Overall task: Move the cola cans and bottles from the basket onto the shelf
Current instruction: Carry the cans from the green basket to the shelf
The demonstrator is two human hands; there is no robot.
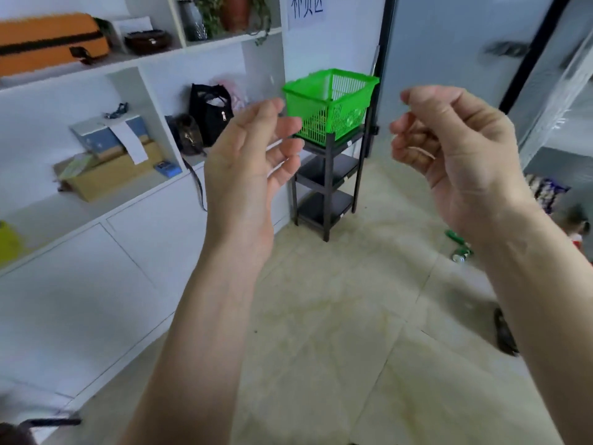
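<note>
a white wall unit (96,200) fills the left side, its open shelves holding an orange case (48,40), a cardboard box (109,175), a black handbag (210,115) and potted greenery (224,14) higher up. pale floor tiles (337,316) cover the rest of the view, with a grey glass partition (449,43) at the right.

both bare forearms reach up into the middle of the view. the left hand (253,149) is raised with the palm turned inward, fingers loosely bent and relaxed, holding nothing. the right hand (449,136) is raised opposite it, well apart, its fingers curled in toward the palm with nothing visible inside them.

between and beyond the hands stands a black tiered shelf (327,187) against the wall; the tiers that show are bare. the green basket (330,104) sits on its top tier, slightly tilted. what lies inside it cannot be told through the slatted walls.

on the floor at the right, near the right forearm, lies a green can (462,253) on its side, and just above it another green object (454,236), too blurred to name.
</note>
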